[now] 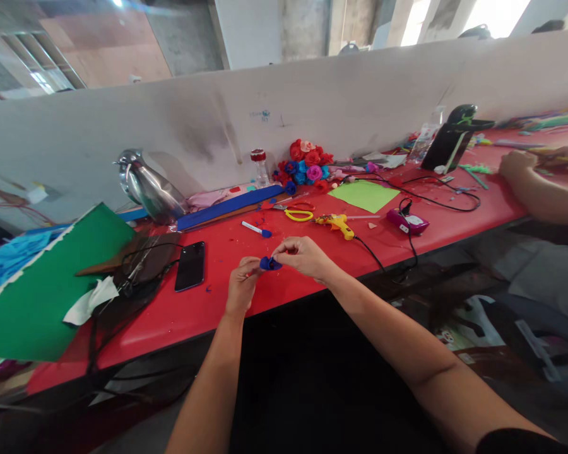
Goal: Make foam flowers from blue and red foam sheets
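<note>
A small dark blue rolled flower piece (271,263) is held between my two hands above the front part of the red table. My left hand (243,282) pinches its left side with the fingertips. On the other side, my right hand (303,257) grips its upper right edge between thumb and fingers. Just beyond lies a white marker with a blue cap (255,229). Scissors with yellow and red handles (298,212) and a yellow glue gun (336,224) rest behind my right hand. A long blue strip (230,209) lies farther back.
A black phone (190,267), a green board (61,290) and a steel jug (149,186) are on the left. Finished-looking flowers (305,165) and a lime green sheet (365,196) lie behind. A pink power box (408,222) and another person's hand (518,165) are to the right.
</note>
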Motion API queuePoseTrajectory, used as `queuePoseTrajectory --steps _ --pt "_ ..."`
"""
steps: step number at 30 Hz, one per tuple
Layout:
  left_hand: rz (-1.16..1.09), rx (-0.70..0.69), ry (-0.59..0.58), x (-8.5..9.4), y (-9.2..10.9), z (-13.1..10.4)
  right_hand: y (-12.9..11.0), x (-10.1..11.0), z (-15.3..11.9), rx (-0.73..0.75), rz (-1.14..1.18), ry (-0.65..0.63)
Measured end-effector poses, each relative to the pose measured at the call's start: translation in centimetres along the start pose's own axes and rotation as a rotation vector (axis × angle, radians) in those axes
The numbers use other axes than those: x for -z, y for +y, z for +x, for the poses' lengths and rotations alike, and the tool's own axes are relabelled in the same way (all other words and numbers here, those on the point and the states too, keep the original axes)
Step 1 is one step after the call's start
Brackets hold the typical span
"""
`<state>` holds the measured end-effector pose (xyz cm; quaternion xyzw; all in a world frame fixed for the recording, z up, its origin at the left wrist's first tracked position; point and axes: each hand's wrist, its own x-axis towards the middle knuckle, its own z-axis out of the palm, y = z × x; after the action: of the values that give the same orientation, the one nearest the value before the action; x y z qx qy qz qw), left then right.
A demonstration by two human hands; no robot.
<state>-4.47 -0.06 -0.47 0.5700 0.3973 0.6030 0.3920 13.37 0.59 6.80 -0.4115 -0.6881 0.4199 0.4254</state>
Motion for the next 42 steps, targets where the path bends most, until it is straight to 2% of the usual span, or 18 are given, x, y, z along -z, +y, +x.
queuePoseTrajectory --steps 5,8,14,19,23,29,32,34,37,39,42 --pt "-0.018 0.003 -0.027 0.1 -0.2 -0.1 0.6 -0.3 0.5 -0.079 0.116 -0.041" --pt "-0.027 0.004 -0.039 0.0 0.1 0.0 0.6 -0.3 0.5 -0.067 0.102 -0.051" --pt "-0.035 0.013 -0.036 -0.2 0.6 0.1 -0.4 0.4 0.2 0.191 -0.174 0.003" --pt "-0.031 0.019 -0.056 -0.2 0.5 0.1 -1.5 0.8 0.3 0.325 -0.313 -0.049" --pt "-0.032 0.027 -0.067 -0.3 0.6 0.1 -1.9 0.8 0.5 0.299 -0.346 -0.070" --pt "-0.015 0.002 -0.061 -0.3 0.8 0.1 -0.6 0.6 0.9 0.097 -0.242 -0.059" --pt "-0.023 0.000 -0.041 -0.3 0.6 0.1 -0.2 0.6 0.9 0.061 -0.198 -0.057" --pt "-0.028 0.001 -0.016 -0.2 0.5 0.2 -0.3 0.7 0.7 0.088 -0.208 -0.017" --pt "-0.046 0.003 0.043 -0.2 0.2 0.3 -0.8 0.5 -0.3 0.166 -0.256 0.146" --pt "-0.068 0.000 0.101 -0.2 0.1 0.3 -1.0 0.0 -1.2 0.224 -0.277 0.255" --pt "-0.094 -0.001 0.158 -0.2 0.2 0.3 -0.7 -1.1 -2.3 0.297 -0.298 0.334"
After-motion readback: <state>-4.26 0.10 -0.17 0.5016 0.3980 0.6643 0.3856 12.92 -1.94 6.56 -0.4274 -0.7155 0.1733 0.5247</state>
